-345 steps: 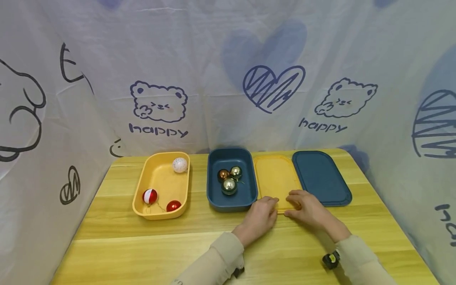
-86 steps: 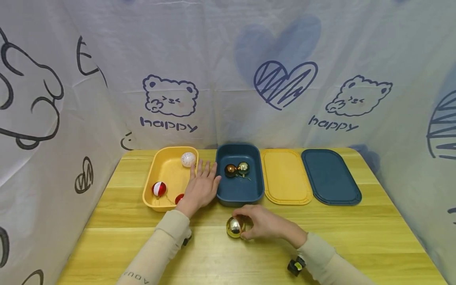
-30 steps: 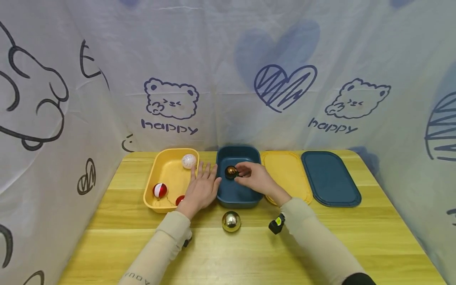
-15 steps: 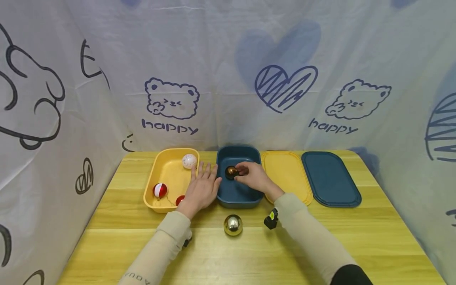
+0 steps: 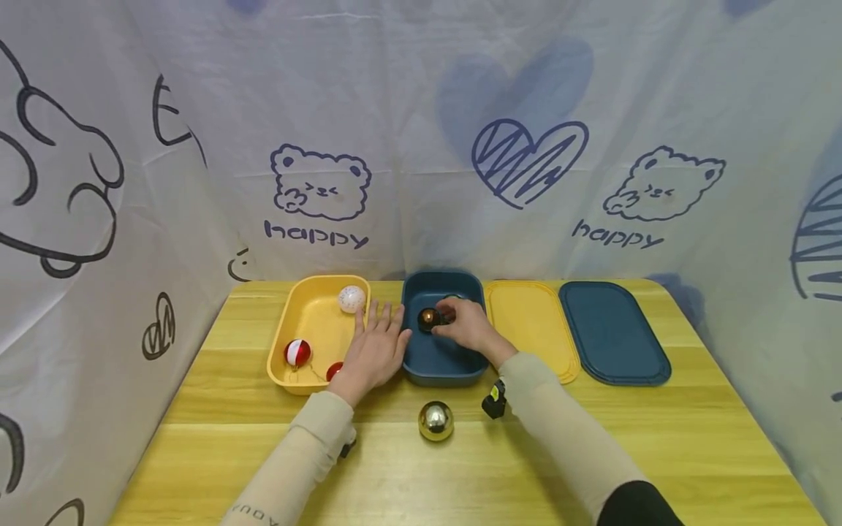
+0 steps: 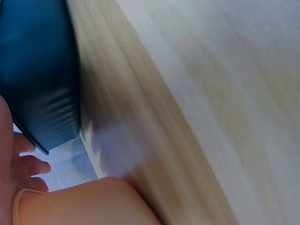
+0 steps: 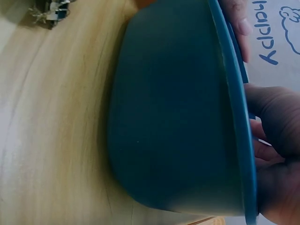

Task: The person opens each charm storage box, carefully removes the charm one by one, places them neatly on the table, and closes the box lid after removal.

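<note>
Out of the blue box point(image 5: 442, 380) it's come: the big gold ball point(image 5: 436, 421) now sits on the table point(image 5: 395, 475) between my forearms, nearer me than either hand, leaving fewer balls inside. Left of my left hand point(image 5: 375, 354), the yellow box point(image 5: 312, 321) holds a speckled white ball point(image 5: 351, 299), a red-and-white ball point(image 5: 297, 353) and a red ball point(image 5: 334, 370), partly behind that hand. Fingers straight and spread, it lies along the gap between the boxes. Next across, inside the blue box, the copper ball point(image 5: 429, 319) is right at the curled fingers of my right hand point(image 5: 468, 326); whether they pinch anything I can't tell, my own knuckles block it. Right of that hand: yellow lid point(image 5: 531, 325), then blue lid point(image 5: 615, 332).
</note>
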A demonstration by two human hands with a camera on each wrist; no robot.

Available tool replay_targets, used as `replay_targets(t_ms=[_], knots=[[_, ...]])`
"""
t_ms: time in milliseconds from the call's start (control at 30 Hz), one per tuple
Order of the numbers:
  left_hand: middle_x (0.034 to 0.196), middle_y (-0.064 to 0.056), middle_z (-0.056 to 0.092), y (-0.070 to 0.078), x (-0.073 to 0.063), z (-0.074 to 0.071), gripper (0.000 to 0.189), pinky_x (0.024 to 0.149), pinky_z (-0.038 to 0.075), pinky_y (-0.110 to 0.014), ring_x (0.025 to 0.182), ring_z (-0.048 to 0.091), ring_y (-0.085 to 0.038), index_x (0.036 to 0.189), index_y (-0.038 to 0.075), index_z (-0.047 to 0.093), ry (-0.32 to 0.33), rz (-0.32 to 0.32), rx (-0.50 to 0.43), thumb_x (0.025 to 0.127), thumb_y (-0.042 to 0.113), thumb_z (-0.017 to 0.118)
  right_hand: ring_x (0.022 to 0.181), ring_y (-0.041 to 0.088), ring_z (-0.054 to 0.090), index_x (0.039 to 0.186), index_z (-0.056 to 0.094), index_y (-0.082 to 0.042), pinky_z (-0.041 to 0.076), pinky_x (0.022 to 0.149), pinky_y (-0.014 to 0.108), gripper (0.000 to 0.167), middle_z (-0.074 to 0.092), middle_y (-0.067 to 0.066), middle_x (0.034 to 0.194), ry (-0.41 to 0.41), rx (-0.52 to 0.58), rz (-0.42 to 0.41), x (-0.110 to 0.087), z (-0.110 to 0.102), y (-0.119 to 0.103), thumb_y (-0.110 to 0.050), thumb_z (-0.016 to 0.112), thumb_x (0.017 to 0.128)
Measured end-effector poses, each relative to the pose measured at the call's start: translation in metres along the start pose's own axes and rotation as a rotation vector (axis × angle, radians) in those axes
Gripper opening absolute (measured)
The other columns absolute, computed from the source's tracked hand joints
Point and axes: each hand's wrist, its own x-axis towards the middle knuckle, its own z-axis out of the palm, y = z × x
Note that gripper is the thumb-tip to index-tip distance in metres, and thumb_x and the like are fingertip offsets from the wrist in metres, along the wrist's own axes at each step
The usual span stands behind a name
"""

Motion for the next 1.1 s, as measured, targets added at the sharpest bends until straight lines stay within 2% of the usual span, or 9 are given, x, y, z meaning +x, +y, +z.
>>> replay_targets(t_ms=[200, 500, 800, 933, 1100], knots=[[0.170, -0.019, 0.035, 0.000, 0.000, 0.000, 0.062, 0.131, 0.008, -0.066, 0.162, 0.020, -0.045, 0.166, 0.011, 0.033, 0.009, -0.001, 0.003, 0.115, 0.046, 0.027, 0.119, 0.033, 0.070, 0.137, 0.066, 0.000, 0.058, 0.103, 0.046, 0.052, 0.073, 0.018, 0.128, -0.018, 0.001, 0.018, 0.007, 0.004, 0.002, -0.020, 0.083, 0.091], [0.171, -0.019, 0.033, 0.000, 0.000, 0.001, 0.062, 0.131, 0.006, -0.065, 0.163, 0.014, -0.043, 0.167, 0.012, 0.030, -0.001, -0.005, -0.017, 0.115, 0.046, 0.028, 0.116, 0.032, 0.071, 0.140, 0.064, 0.002, 0.058, 0.100, 0.045, 0.055, 0.073, 0.019, 0.128, -0.024, -0.010, 0.032, 0.010, 0.012, 0.003, -0.019, 0.082, 0.092], [0.171, -0.018, 0.034, 0.000, -0.001, 0.002, 0.063, 0.132, 0.006, -0.064, 0.163, 0.015, -0.042, 0.167, 0.012, 0.030, -0.001, -0.009, -0.009, 0.115, 0.047, 0.027, 0.110, 0.030, 0.073, 0.134, 0.068, 0.001, 0.060, 0.096, 0.044, 0.050, 0.075, 0.017, 0.122, 0.013, -0.013, 0.035, 0.010, 0.017, 0.003, -0.021, 0.082, 0.093], [0.171, -0.018, 0.034, -0.001, 0.000, 0.002, 0.063, 0.131, 0.007, -0.064, 0.163, 0.015, -0.043, 0.167, 0.012, 0.031, -0.001, -0.007, -0.005, 0.115, 0.046, 0.027, 0.109, 0.028, 0.073, 0.133, 0.068, 0.001, 0.060, 0.095, 0.043, 0.048, 0.076, 0.015, 0.118, 0.012, -0.013, 0.020, 0.009, 0.017, 0.002, -0.020, 0.082, 0.093], [0.171, -0.019, 0.033, -0.002, 0.000, 0.002, 0.063, 0.132, 0.007, -0.064, 0.163, 0.014, -0.043, 0.167, 0.011, 0.030, 0.001, -0.002, -0.007, 0.115, 0.046, 0.026, 0.106, 0.027, 0.073, 0.133, 0.069, -0.002, 0.060, 0.093, 0.043, 0.047, 0.077, 0.013, 0.117, 0.038, -0.039, -0.042, 0.004, 0.014, -0.002, -0.022, 0.083, 0.092]])
